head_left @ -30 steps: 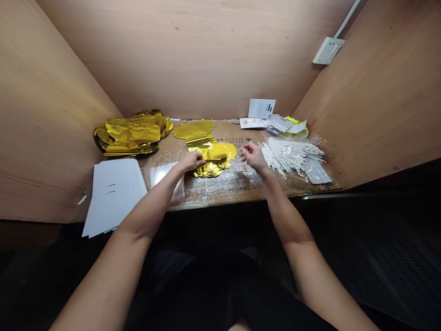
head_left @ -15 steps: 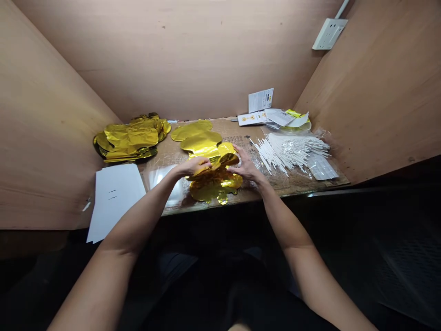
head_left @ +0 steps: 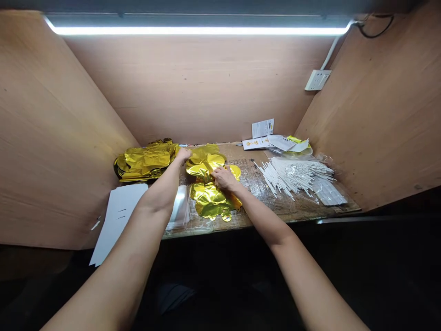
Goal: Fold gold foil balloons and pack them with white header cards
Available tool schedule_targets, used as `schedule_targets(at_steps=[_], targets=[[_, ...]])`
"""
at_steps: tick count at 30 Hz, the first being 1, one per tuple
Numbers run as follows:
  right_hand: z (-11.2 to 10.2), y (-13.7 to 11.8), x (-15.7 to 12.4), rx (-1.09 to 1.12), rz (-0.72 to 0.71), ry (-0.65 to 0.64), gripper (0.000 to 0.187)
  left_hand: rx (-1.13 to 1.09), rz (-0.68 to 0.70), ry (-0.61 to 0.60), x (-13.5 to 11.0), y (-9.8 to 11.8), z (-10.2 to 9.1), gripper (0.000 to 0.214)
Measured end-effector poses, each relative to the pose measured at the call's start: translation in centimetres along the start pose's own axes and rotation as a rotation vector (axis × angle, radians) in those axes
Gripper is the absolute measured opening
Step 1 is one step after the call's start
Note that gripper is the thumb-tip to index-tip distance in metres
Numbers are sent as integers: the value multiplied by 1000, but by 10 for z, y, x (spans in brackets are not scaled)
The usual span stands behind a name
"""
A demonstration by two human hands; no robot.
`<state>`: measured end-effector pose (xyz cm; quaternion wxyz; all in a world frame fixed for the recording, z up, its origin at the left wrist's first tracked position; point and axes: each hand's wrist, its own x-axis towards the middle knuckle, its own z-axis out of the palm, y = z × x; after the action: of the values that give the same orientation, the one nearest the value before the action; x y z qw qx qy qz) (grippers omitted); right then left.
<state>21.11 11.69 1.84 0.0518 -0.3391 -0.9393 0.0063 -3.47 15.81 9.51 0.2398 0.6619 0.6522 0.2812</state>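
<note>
A flat gold foil balloon lies unfolded on the wooden bench, its lower part near the front edge. My right hand rests on its middle, fingers curled and pressing the foil down. My left hand reaches further back and grips the far upper edge of the gold foil, next to a stack of folded gold balloons at the back left.
White sheets and clear plastic sleeves lie at the left front. A bundle of white sticks in plastic sits to the right, printed cards behind it. Wooden walls enclose three sides; a socket hangs on the right.
The view has tilted up, showing a light strip. The gold balloon has been spread out toward the front edge. My left hand moved back to its far edge; my right hand moved onto its middle.
</note>
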Motion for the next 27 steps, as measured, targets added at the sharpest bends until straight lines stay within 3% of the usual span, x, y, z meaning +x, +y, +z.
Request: schedule_targets(at_steps=[2,4,6,8,9,11,13,14,16,18,21,27], targets=[[0,5,8,-7,-11,-36,29,56,-10,239,-7,-1,3,35],[-3,9,16,-13,-26,-64,30,130,56,356,-22,-2,16,39],[-13,12,28,-14,-33,-75,28,236,231,249,-40,-1,35,45],[-31,17,44,-16,-11,-60,26,345,353,115,-53,5,50,69],[-42,21,54,-21,4,-35,27,395,368,120,-56,11,54,83],[-70,29,72,-42,11,50,29,477,359,286,-56,29,52,99],[-98,37,83,-77,-40,128,27,497,397,447,-53,52,41,99],[-111,39,83,-90,-76,164,26,489,447,468,-53,64,35,96],[-130,41,70,-98,-145,223,26,468,554,434,-59,82,27,85],[-136,36,40,-79,-189,270,30,445,594,401,-73,88,29,68],[-116,22,-23,-75,-215,298,35,441,567,341,-107,75,54,40],[-20,-19,-144,-59,-232,280,33,391,597,112,-199,28,140,36]])
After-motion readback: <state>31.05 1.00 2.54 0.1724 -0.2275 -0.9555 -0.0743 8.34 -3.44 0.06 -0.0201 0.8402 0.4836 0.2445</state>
